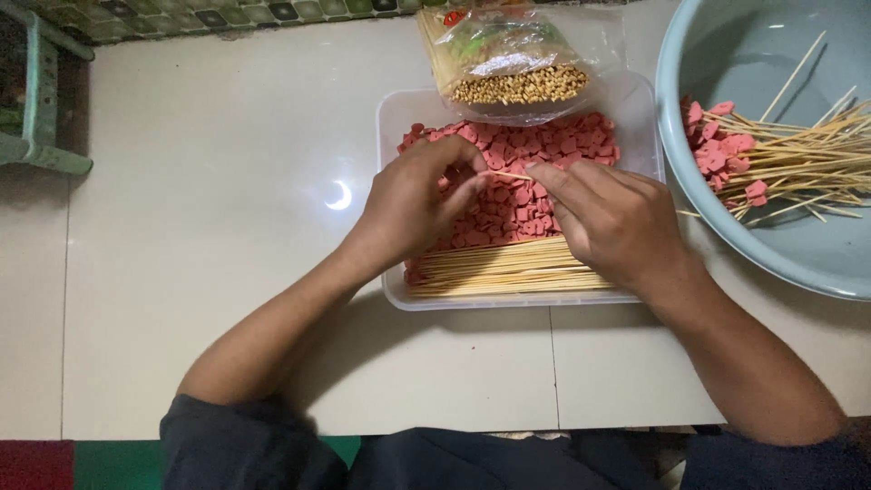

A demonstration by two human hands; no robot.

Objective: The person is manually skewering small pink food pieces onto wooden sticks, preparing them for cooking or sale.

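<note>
A clear plastic tray (392, 118) holds many small pink sausage pieces (544, 145) and a row of bamboo skewers (508, 269) along its near side. My left hand (413, 200) reaches into the pink pieces, fingertips pinching one. My right hand (617, 218) hovers over the tray and holds a thin skewer (513, 176) whose tip points at my left fingers. Both hands meet near the middle of the tray.
A light blue basin (699, 209) at the right holds finished skewers with pink pieces (726, 154). A clear bag of skewers (513, 63) lies at the tray's far edge. A green stool (36, 109) stands at the far left on the white tiled floor.
</note>
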